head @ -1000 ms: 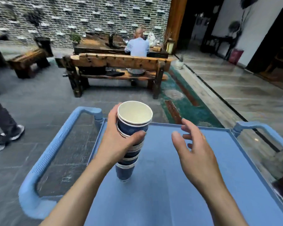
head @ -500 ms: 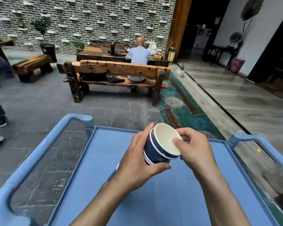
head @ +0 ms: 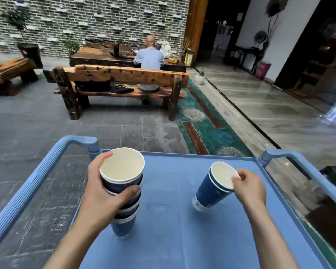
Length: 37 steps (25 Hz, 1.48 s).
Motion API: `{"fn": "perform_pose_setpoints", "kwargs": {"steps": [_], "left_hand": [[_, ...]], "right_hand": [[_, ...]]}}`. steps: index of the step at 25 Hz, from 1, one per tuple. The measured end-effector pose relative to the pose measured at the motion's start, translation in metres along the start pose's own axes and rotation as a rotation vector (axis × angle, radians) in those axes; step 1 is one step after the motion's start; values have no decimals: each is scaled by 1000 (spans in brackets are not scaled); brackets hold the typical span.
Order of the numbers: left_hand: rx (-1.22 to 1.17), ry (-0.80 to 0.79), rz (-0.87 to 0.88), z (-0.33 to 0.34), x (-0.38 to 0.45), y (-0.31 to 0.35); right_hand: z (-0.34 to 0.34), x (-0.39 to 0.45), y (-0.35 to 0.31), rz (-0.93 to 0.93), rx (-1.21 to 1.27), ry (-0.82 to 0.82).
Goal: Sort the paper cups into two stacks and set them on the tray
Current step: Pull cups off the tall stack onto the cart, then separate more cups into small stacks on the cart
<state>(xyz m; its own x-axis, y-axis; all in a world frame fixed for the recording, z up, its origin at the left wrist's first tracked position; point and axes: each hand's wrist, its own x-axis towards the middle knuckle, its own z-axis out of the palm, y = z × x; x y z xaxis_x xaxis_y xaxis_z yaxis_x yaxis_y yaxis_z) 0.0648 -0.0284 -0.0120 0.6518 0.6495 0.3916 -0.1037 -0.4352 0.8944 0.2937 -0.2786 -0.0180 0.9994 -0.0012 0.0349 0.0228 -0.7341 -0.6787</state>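
- Left hand (head: 103,193), at the tray's (head: 173,239) left side: grip clenched around the tall stack of cups (head: 122,193), upright, base on or just above the tray floor; cannot tell which.
- Middle of the tray: bare blue floor between the stacks.
- Right hand (head: 248,188), at the right side: grip pinching the rim of a short stack (head: 211,188), two cups by the look, tilted, base just touching down.
- Half a second ago one bundle between both hands; now split, so two stacks nearly placed.
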Motion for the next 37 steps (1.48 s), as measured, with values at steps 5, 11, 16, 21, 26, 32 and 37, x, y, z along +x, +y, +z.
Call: {"fn": "perform_pose_setpoints", "kwargs": {"steps": [5,11,16,21,26,32,37], "left_hand": [[-57,-49,-49,0,-4,-7],[-46,-194,-89,7,-8,-20],[86,-280,-34,27,-11,-19],[125,-292,49,40,-13,-11],[139,-314,65,50,-12,-9],[39,-161,-73,27,1,-29],[-36,-154,-130,15,-3,-50]], "right_hand": [[51,-14,23,87,-28,-33],[26,-48,-33,-77,33,60],[28,-94,-110,-324,314,-482],[13,-81,-109,-311,137,-261],[-7,-67,-106,-307,211,-319],[-97,-15,-34,-120,680,235],[-52,-6,84,337,164,314]]}}
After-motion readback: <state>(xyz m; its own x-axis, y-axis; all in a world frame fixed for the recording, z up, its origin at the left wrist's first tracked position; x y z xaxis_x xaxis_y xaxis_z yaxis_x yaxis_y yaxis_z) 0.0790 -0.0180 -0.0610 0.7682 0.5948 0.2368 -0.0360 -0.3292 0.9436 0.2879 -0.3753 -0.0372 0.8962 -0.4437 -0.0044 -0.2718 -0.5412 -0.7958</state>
